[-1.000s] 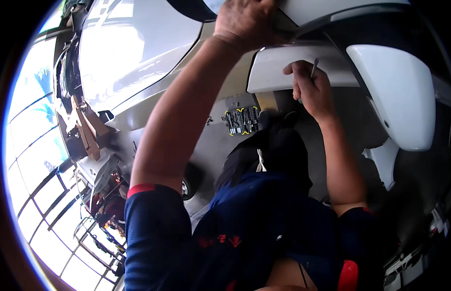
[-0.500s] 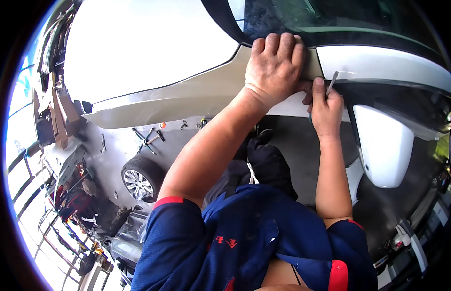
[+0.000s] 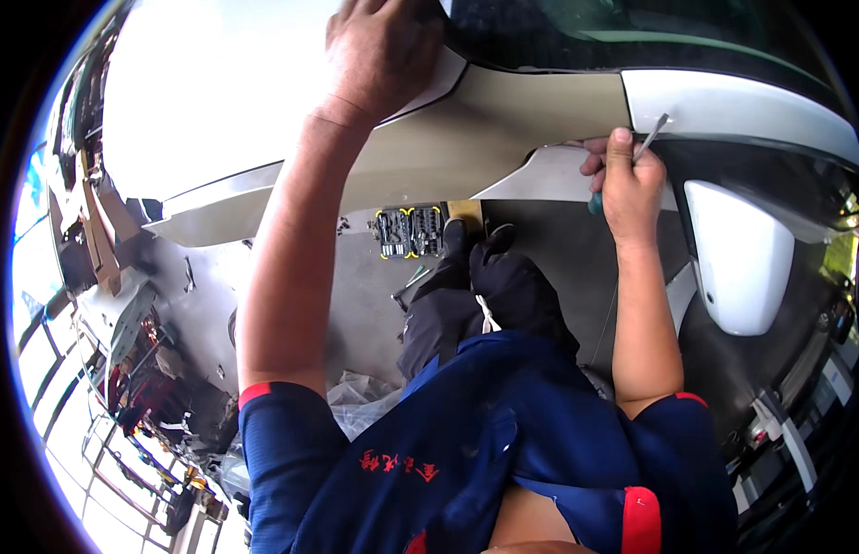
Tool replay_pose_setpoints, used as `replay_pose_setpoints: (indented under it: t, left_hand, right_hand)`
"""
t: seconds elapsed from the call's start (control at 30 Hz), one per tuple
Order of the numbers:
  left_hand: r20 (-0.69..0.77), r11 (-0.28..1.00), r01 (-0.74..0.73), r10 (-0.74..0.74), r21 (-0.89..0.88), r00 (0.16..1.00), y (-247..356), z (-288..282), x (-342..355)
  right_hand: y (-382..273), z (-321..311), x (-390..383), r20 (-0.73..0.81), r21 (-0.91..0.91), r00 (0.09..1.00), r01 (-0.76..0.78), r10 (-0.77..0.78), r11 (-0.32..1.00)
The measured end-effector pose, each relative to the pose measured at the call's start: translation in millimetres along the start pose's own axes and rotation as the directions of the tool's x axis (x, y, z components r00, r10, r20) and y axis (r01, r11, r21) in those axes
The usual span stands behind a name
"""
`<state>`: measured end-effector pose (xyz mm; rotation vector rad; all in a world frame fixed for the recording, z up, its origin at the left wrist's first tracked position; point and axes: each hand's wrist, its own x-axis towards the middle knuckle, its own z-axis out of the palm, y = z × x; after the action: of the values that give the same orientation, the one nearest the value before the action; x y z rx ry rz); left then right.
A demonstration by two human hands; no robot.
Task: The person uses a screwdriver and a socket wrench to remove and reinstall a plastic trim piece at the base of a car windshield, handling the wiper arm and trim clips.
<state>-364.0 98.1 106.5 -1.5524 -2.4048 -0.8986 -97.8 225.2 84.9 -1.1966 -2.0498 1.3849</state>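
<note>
My left hand (image 3: 381, 57) is at the hood (image 3: 198, 83) near the top edge, fingers apart, bent slightly, tips partly out of view. My right hand (image 3: 630, 180) grips a screwdriver (image 3: 653, 136) with a teal handle, blade pointing up and right, just in front of the white pillar trim (image 3: 734, 108). Left of that seam runs a tan body panel (image 3: 531, 106), with a white panel (image 3: 549, 180) below it. Dark glass (image 3: 632, 28) lies above.
A white side mirror (image 3: 736, 258) hangs at right. On the floor are an open socket set (image 3: 406, 231) beside my feet, thin tools and plastic sheeting (image 3: 355, 397). Cardboard (image 3: 102, 235) and cluttered racks line the left side.
Since half a second ago, my left hand has moved from the seam up and left onto the hood. My right hand still holds the screwdriver, slightly higher in view.
</note>
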Motion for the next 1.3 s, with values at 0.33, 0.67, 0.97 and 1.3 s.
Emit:
replay_pose_setpoints:
  t: [0.33, 0.67, 0.97, 1.3]
  left_hand:
    - [0.052, 0.991, -0.075, 0.069, 0.109, 0.996, -16, 15, 1]
    - [0.123, 0.991, -0.084, 0.071, 0.106, 0.99, -10, 13, 12]
    - [0.204, 0.959, -0.164, 0.212, -0.23, 0.956, 46, 37, 2]
    - [0.184, 0.923, -0.31, 0.353, -0.227, 0.917, 46, 46, 13]
  right_hand:
    - [1, -4, 6, 0.025, 0.041, 0.998, -0.054, 0.053, 0.998]
    - [-3, -10, 12, 0.111, 0.132, 0.985, -0.146, 0.131, 0.98]
    - [-5, -16, 15, 0.205, 0.167, 0.959, -0.23, 0.195, 0.959]
    - [-9, -18, 16, 0.174, 0.09, 0.965, -0.216, 0.198, 0.972]
